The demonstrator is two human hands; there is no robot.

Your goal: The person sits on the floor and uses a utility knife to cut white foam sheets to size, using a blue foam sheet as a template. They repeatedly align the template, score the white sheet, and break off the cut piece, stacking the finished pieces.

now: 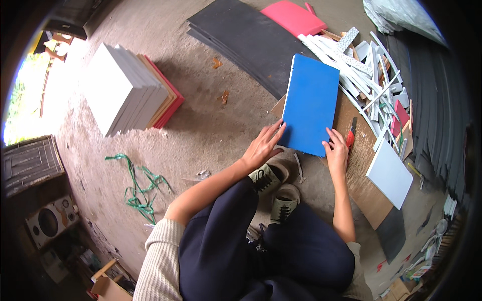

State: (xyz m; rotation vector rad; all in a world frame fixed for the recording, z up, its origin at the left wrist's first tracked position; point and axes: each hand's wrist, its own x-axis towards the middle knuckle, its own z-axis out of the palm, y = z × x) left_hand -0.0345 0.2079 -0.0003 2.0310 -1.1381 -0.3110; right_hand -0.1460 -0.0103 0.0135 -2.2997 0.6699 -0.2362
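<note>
A rectangular blue board with a pale left edge is in front of me, its near part between my two hands. My left hand grips it at the near left edge, thumb below and fingers against the side. At the near right corner my right hand holds the opposite edge with thumb and fingertips. Just right of that hand, a red-handled utility knife with a dark blade lies on a worn brown wooden board. The blue board covers part of the wooden one.
A stack of white, tan and red boards stands at left. Dark sheets and a red sheet lie ahead. White offcuts pile at far right, near a small white board. Green strapping lies on the floor.
</note>
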